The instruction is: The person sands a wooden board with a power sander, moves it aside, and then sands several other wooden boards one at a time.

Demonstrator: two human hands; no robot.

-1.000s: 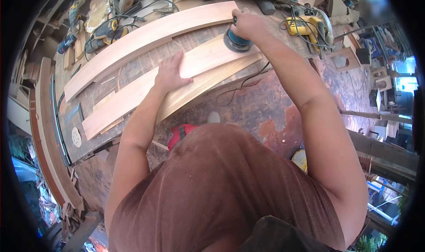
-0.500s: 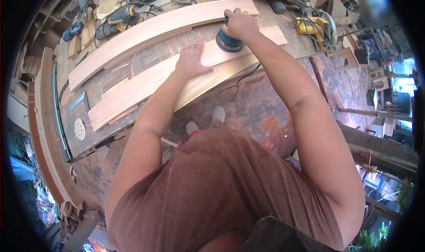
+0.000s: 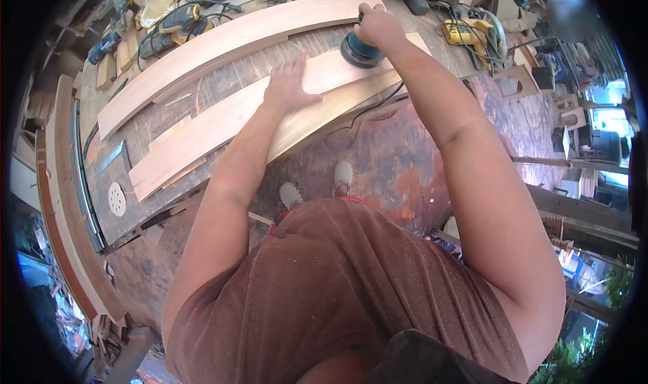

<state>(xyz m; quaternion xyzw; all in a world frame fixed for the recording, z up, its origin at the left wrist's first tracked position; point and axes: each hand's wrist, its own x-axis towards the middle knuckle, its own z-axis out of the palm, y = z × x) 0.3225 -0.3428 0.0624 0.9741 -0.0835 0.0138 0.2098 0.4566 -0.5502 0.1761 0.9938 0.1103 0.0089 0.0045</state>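
Observation:
My right hand is wrapped round the top of a blue-green random orbital sander. The sander's pad rests on a pale wooden board, towards that board's right end. Fingers spread, my left hand lies flat on the same board, left of the sander. Along the board's near edge shows a yellower strip of wood. Farther back a second long board lies roughly parallel on the workbench.
Yellow-and-black power tools with cords lie at the back left. A yellow power tool rests at the right end. A perforated sanding disc sits near the bench's left corner. The sander's cord hangs off the near edge.
My right hand and the sander have slid right along the board, nearer its right end. My left hand stays flat on the board. The whole view has shifted slightly.

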